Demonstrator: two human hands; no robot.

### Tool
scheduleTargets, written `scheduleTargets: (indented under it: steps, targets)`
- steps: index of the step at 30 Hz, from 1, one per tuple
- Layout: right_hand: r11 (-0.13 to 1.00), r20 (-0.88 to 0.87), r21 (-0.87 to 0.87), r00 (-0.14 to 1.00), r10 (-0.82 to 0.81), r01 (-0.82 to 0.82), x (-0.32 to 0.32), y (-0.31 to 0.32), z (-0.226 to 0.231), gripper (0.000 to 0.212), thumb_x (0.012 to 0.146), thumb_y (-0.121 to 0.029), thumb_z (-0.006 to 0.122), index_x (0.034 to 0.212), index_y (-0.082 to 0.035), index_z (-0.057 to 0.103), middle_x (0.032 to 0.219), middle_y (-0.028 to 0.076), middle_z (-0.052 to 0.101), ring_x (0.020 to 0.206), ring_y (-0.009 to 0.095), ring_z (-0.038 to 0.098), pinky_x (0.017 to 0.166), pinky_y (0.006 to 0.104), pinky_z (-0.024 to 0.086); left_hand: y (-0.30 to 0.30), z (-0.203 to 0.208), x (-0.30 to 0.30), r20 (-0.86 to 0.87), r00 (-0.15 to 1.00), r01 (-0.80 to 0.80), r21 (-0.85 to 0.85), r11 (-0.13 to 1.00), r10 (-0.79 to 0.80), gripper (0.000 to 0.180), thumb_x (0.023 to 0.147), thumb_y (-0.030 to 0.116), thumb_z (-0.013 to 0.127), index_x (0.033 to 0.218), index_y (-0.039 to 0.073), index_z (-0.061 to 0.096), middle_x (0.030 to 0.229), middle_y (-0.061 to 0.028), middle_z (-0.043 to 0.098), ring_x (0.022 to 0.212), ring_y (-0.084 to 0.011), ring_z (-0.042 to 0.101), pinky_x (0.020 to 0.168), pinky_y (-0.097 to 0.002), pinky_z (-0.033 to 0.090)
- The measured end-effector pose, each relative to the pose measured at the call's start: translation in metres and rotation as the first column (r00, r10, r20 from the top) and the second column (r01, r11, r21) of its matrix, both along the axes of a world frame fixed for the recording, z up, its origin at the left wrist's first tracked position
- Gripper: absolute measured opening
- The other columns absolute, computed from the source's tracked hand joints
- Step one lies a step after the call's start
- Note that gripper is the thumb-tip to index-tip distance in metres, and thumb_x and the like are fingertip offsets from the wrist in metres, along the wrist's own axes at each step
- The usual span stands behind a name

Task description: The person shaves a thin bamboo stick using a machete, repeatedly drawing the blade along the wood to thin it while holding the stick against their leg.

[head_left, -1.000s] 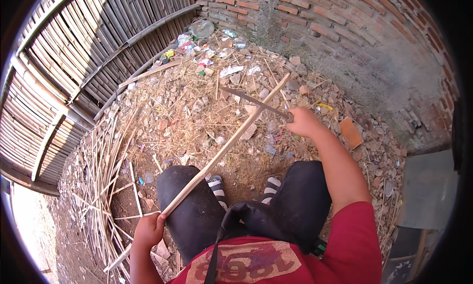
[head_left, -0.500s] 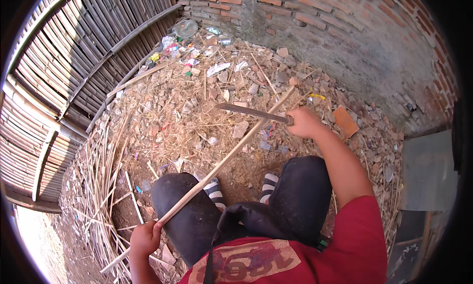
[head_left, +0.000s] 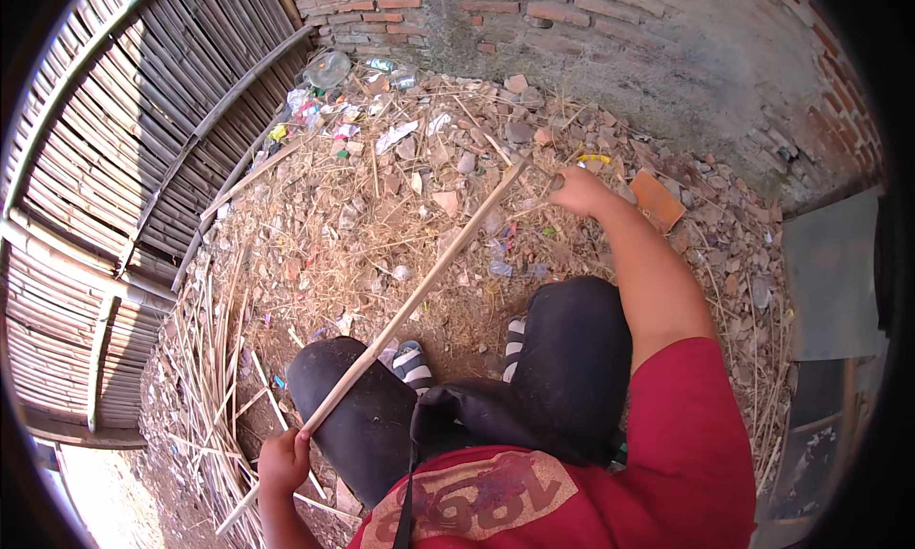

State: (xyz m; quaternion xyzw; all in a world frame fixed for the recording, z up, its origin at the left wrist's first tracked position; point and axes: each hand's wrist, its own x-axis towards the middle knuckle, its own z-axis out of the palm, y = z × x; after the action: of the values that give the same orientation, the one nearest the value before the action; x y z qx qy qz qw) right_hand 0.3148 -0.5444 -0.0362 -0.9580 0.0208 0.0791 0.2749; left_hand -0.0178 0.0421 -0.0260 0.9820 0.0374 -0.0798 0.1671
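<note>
My left hand point(head_left: 284, 461) is closed around the lower part of a long, pale bamboo strip point(head_left: 415, 306). The strip slants up to the right across my left knee, and its lower end sticks out below the hand. Beside its upper end, my right hand point(head_left: 579, 192) grips a machete by its handle point(head_left: 556, 182). The blade is foreshortened and blurred here, near the strip's tip; I cannot tell whether it touches the wood.
Thin bamboo strips point(head_left: 205, 368) lie heaped at my left. Rubble, dry straw and litter cover the ground before me. A bamboo-slat wall point(head_left: 86, 196) stands to the left, a brick wall point(head_left: 610, 53) ahead. A broken orange tile point(head_left: 658, 202) lies beyond my right forearm.
My right hand has moved slightly up and the machete has turned, so its blade no longer lies broadside across the strip. The left hand keeps its hold; the view has shifted a little.
</note>
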Motion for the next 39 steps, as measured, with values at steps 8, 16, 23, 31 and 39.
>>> scheduleTargets:
  steps: [8, 16, 23, 31, 39]
  targets:
    - [0.999, -0.065, 0.016, 0.997, 0.041, -0.04, -0.022, -0.003, -0.016, 0.026, 0.075, -0.022, 0.068, 0.091, -0.001, 0.07, 0.08, 0.018, 0.07, 0.075, 0.035, 0.068, 0.073, 0.0458, 0.054, 0.001, 0.007, 0.001, -0.033, 0.999, 0.001, 0.065, 0.998, 0.002, 0.045, 0.104, 0.036, 0.051, 0.078, 0.001, 0.064, 0.068, -0.0243, 0.061, 0.068, -0.0484, 0.062, 0.062, -0.0559, 0.047]
    - [0.946, 0.007, -0.103, 0.95, 0.311, -0.309, -0.055, 0.053, 0.023, 0.035, 0.073, -0.022, 0.07, 0.101, -0.002, 0.072, 0.093, 0.023, 0.072, 0.089, 0.04, 0.069, 0.078, 0.0476, 0.055, -0.003, 0.001, -0.006, 0.041, 0.998, 0.04, 0.024, 0.999, -0.041, 0.044, 0.105, 0.034, 0.049, 0.078, 0.002, 0.062, 0.066, -0.0245, 0.061, 0.066, -0.0485, 0.062, 0.061, -0.0566, 0.046]
    - [0.961, -0.131, -0.063, 0.957, 0.259, -0.269, -0.049, 0.077, 0.016, 0.034, 0.075, -0.021, 0.067, 0.103, -0.003, 0.073, 0.092, 0.02, 0.073, 0.09, 0.037, 0.071, 0.078, 0.0464, 0.056, -0.004, 0.006, -0.011, 0.035, 0.999, 0.006, 0.098, 0.995, -0.01, 0.041, 0.104, 0.033, 0.051, 0.078, 0.002, 0.061, 0.068, -0.0255, 0.061, 0.068, -0.0499, 0.06, 0.061, -0.0576, 0.045]
    - [0.98, 0.055, -0.039, 0.979, 0.198, -0.196, -0.048, 0.073, 0.008, 0.029, 0.077, -0.022, 0.066, 0.097, -0.002, 0.072, 0.086, 0.022, 0.072, 0.088, 0.036, 0.072, 0.077, 0.0458, 0.055, -0.002, 0.002, -0.006, 0.016, 1.0, -0.01, 0.051, 0.999, 0.009, 0.043, 0.103, 0.036, 0.052, 0.079, 0.001, 0.062, 0.071, -0.0255, 0.063, 0.071, -0.05, 0.063, 0.065, -0.0575, 0.048]
    - [0.882, -0.099, -0.093, 0.886, 0.453, -0.461, -0.08, 0.134, 0.033, 0.024, 0.074, -0.021, 0.067, 0.092, -0.005, 0.073, 0.083, 0.022, 0.07, 0.084, 0.039, 0.07, 0.077, 0.0469, 0.055, -0.01, -0.003, -0.013, 0.054, 0.996, -0.077, 0.013, 0.997, 0.076, 0.045, 0.103, 0.04, 0.053, 0.082, 0.002, 0.064, 0.073, -0.026, 0.064, 0.072, -0.0485, 0.064, 0.065, -0.0563, 0.05]
